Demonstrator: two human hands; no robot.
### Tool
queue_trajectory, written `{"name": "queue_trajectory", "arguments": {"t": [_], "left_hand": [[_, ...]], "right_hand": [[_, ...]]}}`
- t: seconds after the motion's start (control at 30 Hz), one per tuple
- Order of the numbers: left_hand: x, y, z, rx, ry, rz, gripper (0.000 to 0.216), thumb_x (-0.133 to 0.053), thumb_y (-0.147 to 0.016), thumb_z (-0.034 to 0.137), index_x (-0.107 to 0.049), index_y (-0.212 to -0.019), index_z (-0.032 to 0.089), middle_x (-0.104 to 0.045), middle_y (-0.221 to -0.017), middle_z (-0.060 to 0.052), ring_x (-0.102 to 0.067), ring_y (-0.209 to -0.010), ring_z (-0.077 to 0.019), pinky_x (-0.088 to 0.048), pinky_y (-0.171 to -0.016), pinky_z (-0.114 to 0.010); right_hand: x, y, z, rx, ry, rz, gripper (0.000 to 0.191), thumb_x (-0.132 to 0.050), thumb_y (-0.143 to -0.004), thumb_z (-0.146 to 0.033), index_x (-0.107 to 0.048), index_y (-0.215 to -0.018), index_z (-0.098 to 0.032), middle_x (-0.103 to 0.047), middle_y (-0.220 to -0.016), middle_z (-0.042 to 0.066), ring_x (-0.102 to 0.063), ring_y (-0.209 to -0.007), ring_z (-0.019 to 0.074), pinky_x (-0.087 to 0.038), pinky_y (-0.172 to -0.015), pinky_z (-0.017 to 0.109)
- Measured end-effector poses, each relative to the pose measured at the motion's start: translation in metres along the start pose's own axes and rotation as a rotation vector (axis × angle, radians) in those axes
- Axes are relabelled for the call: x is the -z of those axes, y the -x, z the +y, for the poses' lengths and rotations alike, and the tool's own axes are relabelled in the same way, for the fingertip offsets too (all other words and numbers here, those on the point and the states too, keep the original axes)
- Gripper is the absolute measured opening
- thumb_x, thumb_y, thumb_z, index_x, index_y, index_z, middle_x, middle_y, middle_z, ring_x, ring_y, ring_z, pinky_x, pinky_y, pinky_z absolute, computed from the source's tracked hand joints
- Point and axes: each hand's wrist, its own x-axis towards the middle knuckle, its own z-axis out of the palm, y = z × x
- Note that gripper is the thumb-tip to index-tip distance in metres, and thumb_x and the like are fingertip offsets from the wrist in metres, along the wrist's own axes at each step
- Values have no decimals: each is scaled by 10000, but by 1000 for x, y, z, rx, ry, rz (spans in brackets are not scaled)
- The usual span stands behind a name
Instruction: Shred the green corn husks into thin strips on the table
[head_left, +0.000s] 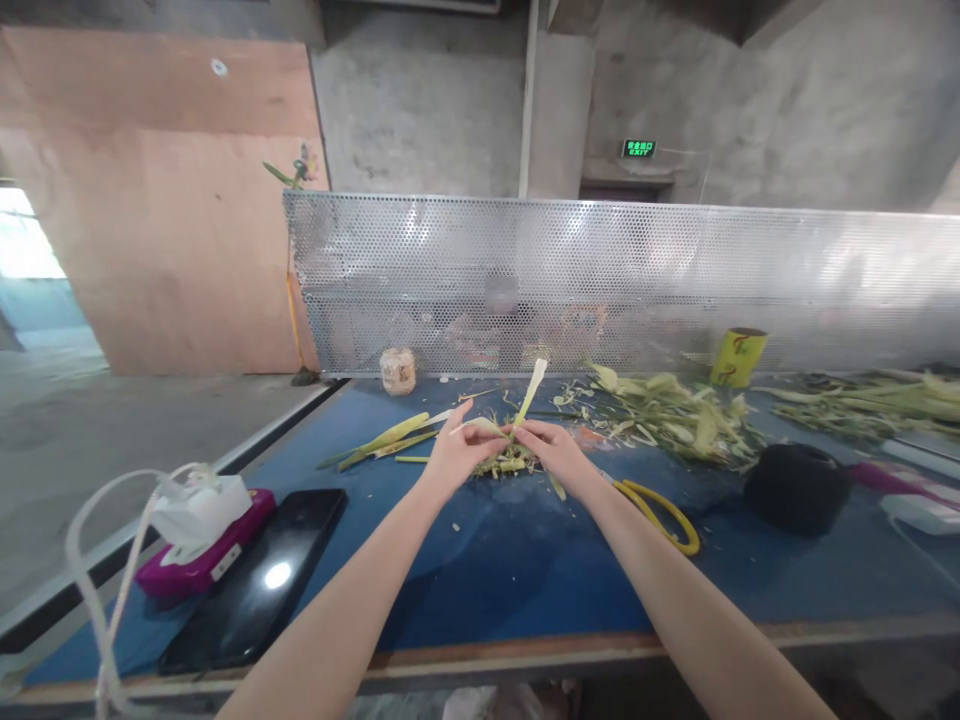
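Note:
Both my hands meet over the middle of the blue table [510, 560]. My left hand [455, 455] pinches a pale green leaf strip [480, 425] that runs out to the left. My right hand [553, 448] is closed on the same folded leaf work, from which one strip [531, 390] stands upward. Under my hands lies a small heap of leaf scraps [504, 465]. A few long green-yellow leaves [382, 440] lie to the left of my left hand.
Yellow-handled scissors [664, 512] lie by my right forearm, a black spool [796, 487] beyond them. A big leaf pile [675, 415] and yellow cup [739, 357] sit at the right. A phone [262, 580] and purple tissue box [202, 545] lie at the left. A perforated metal screen [600, 280] backs the table.

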Motion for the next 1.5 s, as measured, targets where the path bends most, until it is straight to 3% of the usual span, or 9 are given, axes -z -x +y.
{"name": "queue_trajectory", "arguments": {"t": [0.1,0.2,0.3,0.47,0.63,0.87,1.13,1.33,1.5], "left_hand": [[1,1,0,51,-25,-11,839,-745,-467,160,-374,-1219,126,-662,-683,-75,-595,-638,-174,-445,-599,-287],[-5,4,2,65,29,-28,1003,-753,-453,180,-210,-1295,165,-659,-796,-68,-587,-590,-139,-450,-559,-265],[-12,8,4,-34,59,-22,995,-725,-508,200,-140,-1312,185,-644,-797,-42,-580,-567,-111,-451,-558,-242],[-15,8,4,-66,78,-71,905,-682,-573,216,-159,-1309,173,-619,-712,-3,-563,-557,-98,-448,-588,-248],[-18,10,9,47,80,-121,852,-677,-574,182,-211,-1287,149,-617,-755,-13,-567,-636,-94,-431,-654,-243],[-21,12,6,47,36,-136,842,-669,-584,209,-211,-1289,172,-606,-768,-5,-542,-586,-79,-415,-579,-213],[-14,11,2,-98,-8,-65,955,-695,-550,218,-127,-1316,173,-567,-625,30,-502,-495,-82,-374,-456,-189],[-9,8,5,-78,18,7,902,-689,-562,217,-175,-1301,175,-598,-704,-6,-520,-528,-74,-374,-470,-177],[-9,7,9,-55,65,-35,847,-681,-579,218,-209,-1279,148,-605,-718,-15,-494,-498,-53,-353,-448,-164]], "right_hand": [[2,-1,0,40,28,73,219,-534,-704,-372,-657,-735,-194,-600,-777,20,-521,-754,146,-390,-701,266],[1,-2,-1,7,-98,55,213,-554,-685,-366,-645,-779,-197,-606,-732,10,-536,-689,137,-410,-664,265],[0,-2,-1,-4,-184,34,224,-597,-650,-347,-632,-803,-188,-592,-670,-7,-528,-622,122,-413,-615,250],[0,-1,-2,6,-153,75,249,-518,-718,-375,-649,-765,-170,-570,-622,-4,-499,-568,111,-395,-572,244],[0,0,-4,113,-33,187,221,-509,-733,-334,-663,-676,-186,-589,-676,13,-525,-675,139,-393,-655,258],[1,-1,-4,151,-45,259,204,-533,-713,-332,-660,-645,-189,-581,-669,21,-523,-678,145,-391,-658,266],[2,-5,2,-48,-130,70,345,-456,-723,-485,-566,-715,-158,-488,-577,-23,-414,-495,84,-323,-480,215],[9,1,-6,11,46,-244,333,-419,-771,-434,-475,-577,-170,-416,-485,-49,-385,-466,80,-296,-483,211],[15,3,-11,67,22,-270,281,-438,-777,-373,-474,-586,-171,-400,-493,-54,-375,-471,74,-288,-491,206]]}}
